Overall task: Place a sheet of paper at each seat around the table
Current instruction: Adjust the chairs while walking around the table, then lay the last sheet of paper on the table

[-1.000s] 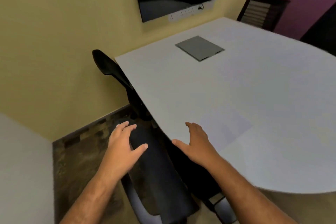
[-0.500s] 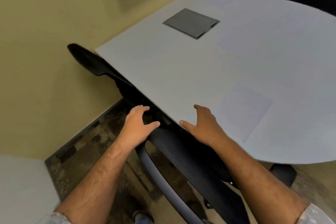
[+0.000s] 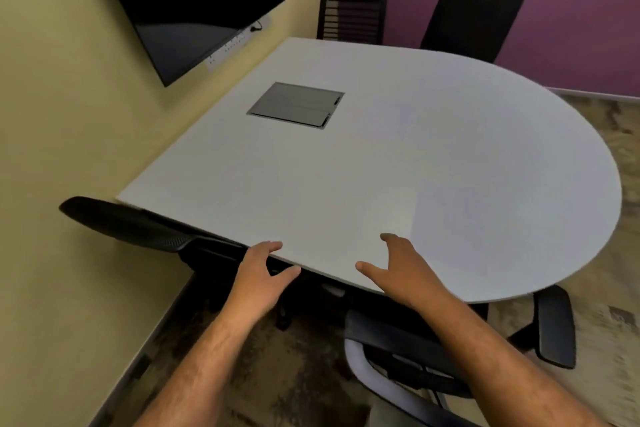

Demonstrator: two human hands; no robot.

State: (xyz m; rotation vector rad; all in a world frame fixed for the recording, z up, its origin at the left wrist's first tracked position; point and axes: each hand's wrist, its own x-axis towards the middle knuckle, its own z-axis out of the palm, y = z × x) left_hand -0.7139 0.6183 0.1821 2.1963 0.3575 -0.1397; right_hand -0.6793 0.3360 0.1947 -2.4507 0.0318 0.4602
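Observation:
A white table (image 3: pixel 346 163) with a rounded right end fills the view. A very faint pale sheet of paper (image 3: pixel 464 222) lies flat near its front edge. My right hand (image 3: pixel 398 270) hovers just left of the sheet, fingers spread and holding nothing. My left hand (image 3: pixel 261 274) is at the table's front edge, fingers straight and thumb out, also holding nothing. No other sheet can be made out.
Black chairs stand around the table: one tucked in at the left (image 3: pixel 121 222), one below my right arm (image 3: pixel 398 340), and two at the far side (image 3: pixel 351 15) (image 3: pixel 474 17). A grey hatch (image 3: pixel 296 104) is set into the tabletop. A dark screen (image 3: pixel 194 0) hangs on the yellow wall.
The view has risen and swung right, showing the whole table and far chairs. My left hand has come off the chair back to the table edge. The right hand stays near the sheet.

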